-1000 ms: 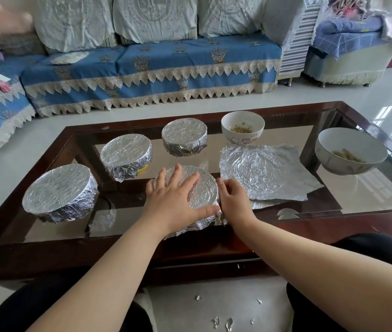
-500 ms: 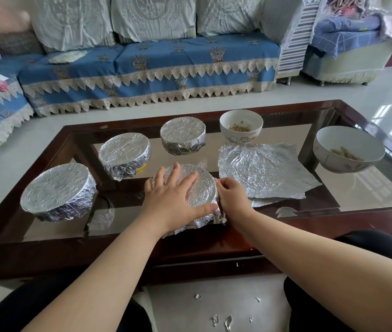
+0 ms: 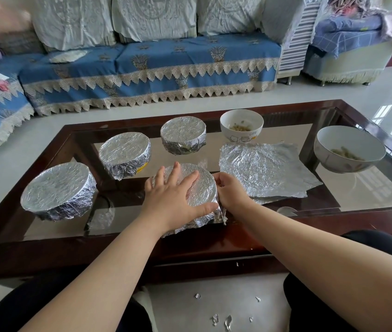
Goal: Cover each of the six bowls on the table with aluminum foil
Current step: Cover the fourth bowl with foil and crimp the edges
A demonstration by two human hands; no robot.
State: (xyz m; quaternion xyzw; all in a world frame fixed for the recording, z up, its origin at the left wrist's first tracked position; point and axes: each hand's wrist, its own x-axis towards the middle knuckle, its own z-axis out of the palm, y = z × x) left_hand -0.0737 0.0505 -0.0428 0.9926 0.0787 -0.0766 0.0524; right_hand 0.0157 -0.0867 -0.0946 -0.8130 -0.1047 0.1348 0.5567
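Six bowls stand on the glass-topped table (image 3: 250, 240). Three are wrapped in foil: a large one at the left (image 3: 57, 190), a middle one (image 3: 125, 155) and a far one (image 3: 183, 134). A fourth foil-covered bowl (image 3: 202, 185) sits near the front edge. My left hand (image 3: 174, 202) lies flat on its top, thumb on the near rim. My right hand (image 3: 230, 194) presses the foil against its right side. Two white bowls with food are uncovered: a small one (image 3: 241, 124) at the back and a large one (image 3: 349, 148) at the right. Loose foil sheets (image 3: 264, 170) lie between them.
The table has a dark wooden frame, and my knees are close to its front edge. Small foil scraps (image 3: 221, 321) lie on the floor between my legs. A blue-covered sofa (image 3: 147, 65) stands behind the table, with a chair (image 3: 348, 49) at the far right.
Both hands stay on the front bowl. The right hand has shifted slightly along the bowl's right side, pressing the foil down. The view has drifted a little.
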